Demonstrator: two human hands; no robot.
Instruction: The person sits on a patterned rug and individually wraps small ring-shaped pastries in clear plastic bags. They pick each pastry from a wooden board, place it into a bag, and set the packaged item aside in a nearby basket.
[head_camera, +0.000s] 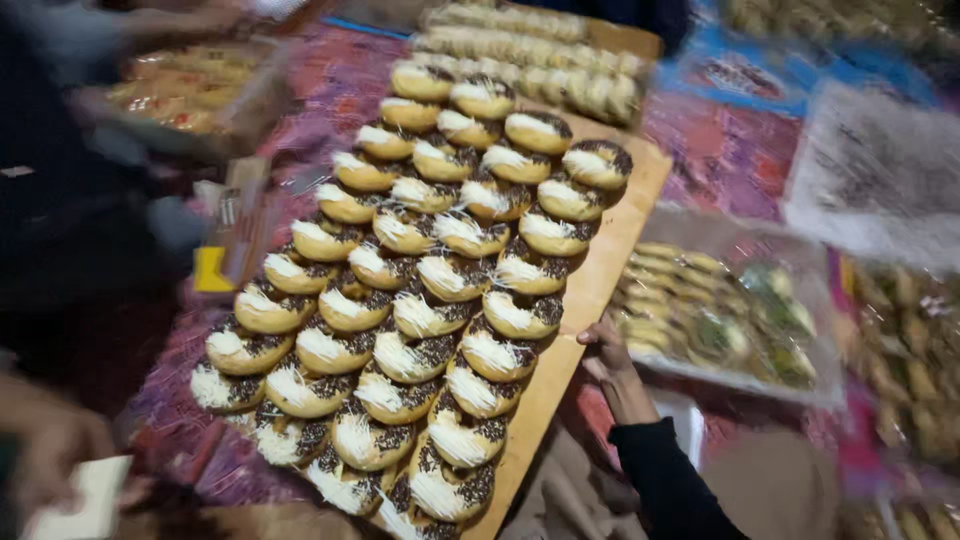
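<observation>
While rows of doughnuts (420, 290) topped with chocolate sprinkles and pale shreds fill a long wooden board (590, 290), the person's right hand (605, 355) rests at the board's right edge, about halfway along its length. The hand comes up from a dark sleeve (665, 480) at the bottom of the view. Its fingers (597, 335) curl loosely against the wood just beside the nearest doughnut; whether they pinch the edge or only touch it I cannot tell, as the picture is blurred. The hand holds nothing else.

At the lower left corner, a blurred left hand (45, 445) sits beside a pale flat card or paper (85, 500); it looks to touch the paper, but its fingers are too smeared to judge how far closed they are.

The board lies on a patterned purple and pink cloth (730, 150). Just right of the right hand is a clear packet of yellow and green snacks (720, 315). Beyond the board's far end lie more rows of pale pastries (540, 50). A small yellow box (225, 255) lies left of the board.
</observation>
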